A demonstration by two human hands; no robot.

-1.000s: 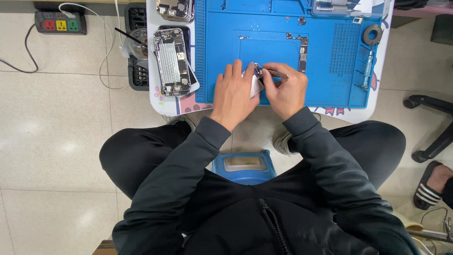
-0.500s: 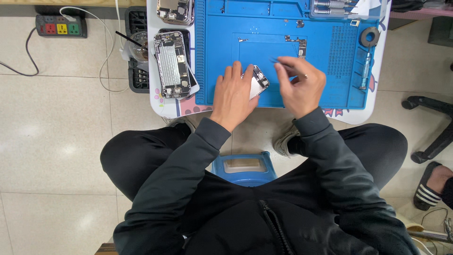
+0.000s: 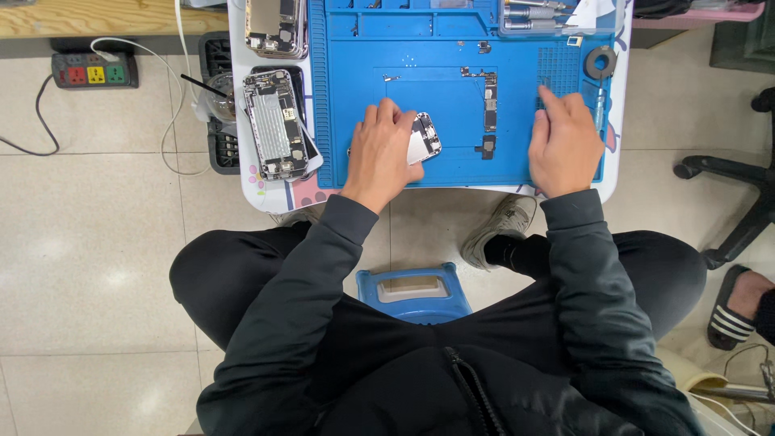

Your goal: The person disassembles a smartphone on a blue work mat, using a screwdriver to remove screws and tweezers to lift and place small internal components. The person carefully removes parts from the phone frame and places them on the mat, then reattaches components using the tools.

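My left hand [image 3: 386,152] rests on a small opened phone [image 3: 425,136] and holds it down on the blue work mat [image 3: 452,165]. My right hand [image 3: 563,144] lies farther right on the mat's gridded corner, fingers together and pointing up; whether a tool is under them is hidden. A thin screwdriver [image 3: 599,109] lies just right of that hand. Between the hands lie a narrow circuit board [image 3: 489,101] and a small dark part [image 3: 484,147].
Two opened phone housings [image 3: 274,125] [image 3: 276,24] lie left of the mat. A black tape roll [image 3: 601,63] and a clear tool tray [image 3: 541,12] sit at the back right. On the floor are a power strip [image 3: 93,73], a blue stool [image 3: 416,292], a chair base [image 3: 726,178] and another person's sandalled foot [image 3: 739,303].
My right hand, which held a thin tool over the phone, has moved right to the mat's gridded corner. My left hand stays on the phone.
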